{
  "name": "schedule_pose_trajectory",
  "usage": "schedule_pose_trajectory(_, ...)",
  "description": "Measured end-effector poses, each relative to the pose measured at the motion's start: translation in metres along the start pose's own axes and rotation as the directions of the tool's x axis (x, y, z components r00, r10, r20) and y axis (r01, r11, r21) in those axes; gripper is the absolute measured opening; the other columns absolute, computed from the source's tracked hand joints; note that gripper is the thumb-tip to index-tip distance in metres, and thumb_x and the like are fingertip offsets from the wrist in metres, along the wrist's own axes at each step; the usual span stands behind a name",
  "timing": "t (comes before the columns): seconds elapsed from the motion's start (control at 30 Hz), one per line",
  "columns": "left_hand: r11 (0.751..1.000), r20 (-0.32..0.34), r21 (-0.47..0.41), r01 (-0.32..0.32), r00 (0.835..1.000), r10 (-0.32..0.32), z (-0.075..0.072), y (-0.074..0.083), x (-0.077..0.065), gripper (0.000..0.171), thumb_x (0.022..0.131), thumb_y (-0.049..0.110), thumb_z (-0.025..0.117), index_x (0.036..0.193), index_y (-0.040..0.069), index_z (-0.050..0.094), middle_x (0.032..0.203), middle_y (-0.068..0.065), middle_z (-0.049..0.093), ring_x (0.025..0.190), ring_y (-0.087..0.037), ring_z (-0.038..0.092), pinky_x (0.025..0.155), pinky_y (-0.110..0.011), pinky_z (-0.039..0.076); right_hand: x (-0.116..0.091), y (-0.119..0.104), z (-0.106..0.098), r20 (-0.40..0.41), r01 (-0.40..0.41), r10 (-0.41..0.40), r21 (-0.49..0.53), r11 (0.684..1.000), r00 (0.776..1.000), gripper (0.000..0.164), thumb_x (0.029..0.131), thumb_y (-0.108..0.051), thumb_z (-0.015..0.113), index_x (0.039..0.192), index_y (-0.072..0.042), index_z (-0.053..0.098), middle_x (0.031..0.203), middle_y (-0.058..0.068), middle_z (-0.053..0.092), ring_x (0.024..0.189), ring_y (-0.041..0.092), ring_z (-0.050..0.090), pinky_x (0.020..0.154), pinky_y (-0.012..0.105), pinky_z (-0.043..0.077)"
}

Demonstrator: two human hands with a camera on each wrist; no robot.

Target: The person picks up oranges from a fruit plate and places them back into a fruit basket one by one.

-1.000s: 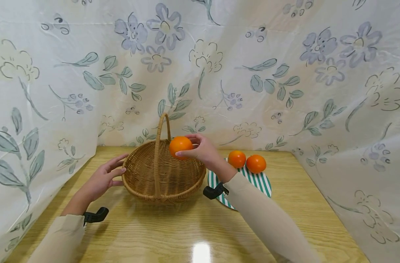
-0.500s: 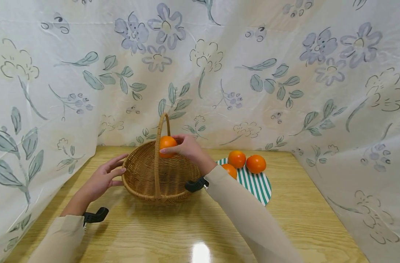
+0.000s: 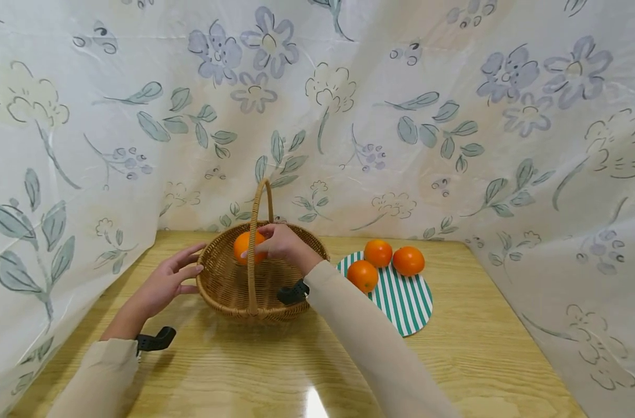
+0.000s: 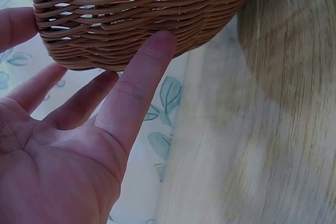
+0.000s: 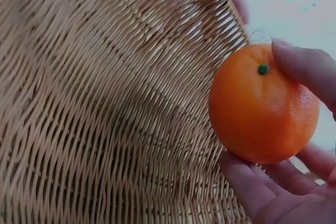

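Note:
A brown wicker basket with a tall arched handle stands on the table. My right hand reaches in under the handle and holds an orange between thumb and fingers. The orange's green stem end shows in the right wrist view. In the head view the handle partly covers that fruit. At the basket's left end, my left hand touches the outside. In the left wrist view its thumb and fingers are spread and fairly straight against the woven wall.
Right of the basket lies a round green-and-white striped mat. On it sit a near orange, a back orange and a right-hand orange. A floral curtain hangs behind and beside the wooden table.
My right hand has carried the orange leftward and lower, from the basket's right side to beneath the handle. The near orange on the mat has come into sight. My left hand stays put.

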State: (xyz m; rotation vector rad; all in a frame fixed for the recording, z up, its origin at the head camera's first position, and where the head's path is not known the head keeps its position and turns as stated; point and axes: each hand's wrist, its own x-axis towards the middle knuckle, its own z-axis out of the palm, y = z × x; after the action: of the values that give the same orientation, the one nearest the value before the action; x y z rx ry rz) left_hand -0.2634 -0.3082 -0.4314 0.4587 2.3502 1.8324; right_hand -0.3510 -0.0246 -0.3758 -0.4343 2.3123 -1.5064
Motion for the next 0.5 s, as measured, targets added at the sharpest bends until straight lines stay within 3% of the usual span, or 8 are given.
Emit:
schedule_pose_trajectory(0.17,1.000,-0.001,0.004,0.009,1.000,-0.009,0.0010,0.0009,0.0011,0.067,0.109,0.027,0.053,0.165,0.012,0.021,0.162,-0.032,0.024,0.122,-0.015,0.061,0.088,-0.037,0.063,0.0012,0.0053,-0.0005,0.055,0.000,0.006,-0.110,0.994,0.998,0.075,0.079,-0.025,0.090,0.144,-0.006,0.058,0.136,0.012,0.063,0.104,0.020,0.061,0.088,0.034,0.059)
schedule_pose_trajectory(0.33,1.000,0.002,0.009,0.007,1.000,-0.007,0.0010,0.0011,0.0009,0.066,0.109,0.027,0.053,0.165,0.013,0.021,0.163,-0.032,0.021,0.120,-0.010,0.061,0.087,-0.037,0.063,0.0019,0.0083,0.0011,0.126,-0.010,0.034,-0.183,0.983,0.991,0.076,0.080,-0.024,0.089,0.145,-0.005,0.057,0.144,0.012,0.058,0.109,0.019,0.061,0.090,0.038,0.060)
schedule_pose_trajectory(0.5,1.000,0.000,0.024,0.009,1.000,-0.009,0.0006,0.0019,0.0006,0.067,0.108,0.028,0.054,0.165,0.015,0.022,0.164,-0.031,0.020,0.119,-0.009,0.060,0.087,-0.037,0.063,0.0055,0.0070,0.0077,0.128,-0.031,0.063,-0.239,0.971,0.990,0.077,0.078,-0.023,0.091,0.144,-0.001,0.056,0.136,0.015,0.061,0.105,0.020,0.062,0.092,0.041,0.061)
